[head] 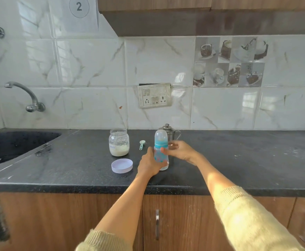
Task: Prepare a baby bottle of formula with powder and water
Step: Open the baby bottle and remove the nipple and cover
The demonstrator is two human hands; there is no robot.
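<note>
From the head view, my left hand grips the lower body of the baby bottle, my fingers curled round it from the left, with a fingertip showing at its front near the base. The bottle stands upright on the dark desk, near the front edge, its clear cap and teal collar on top, and a little pale liquid shows at the bottom.

My right hand is at the bottle's right side, just below the collar. My thumb touches the bottle's front, and the other fingers are loosely bent behind it; they are blurred, so I cannot tell whether they hold the bottle or only hover beside it.

Just behind the bottle stands a steel jug with a knobbed lid and a handle on its right. To the left of the bottle lies a small pale green scoop on the desk. Further left stands an open glass jar, about a third full of white powder. Its lilac lid lies upside down in front of it, apart from the jar and near my left hand.

At the far left, a dark sink is set into the desk, with a tap on the tiled wall above it.
</note>
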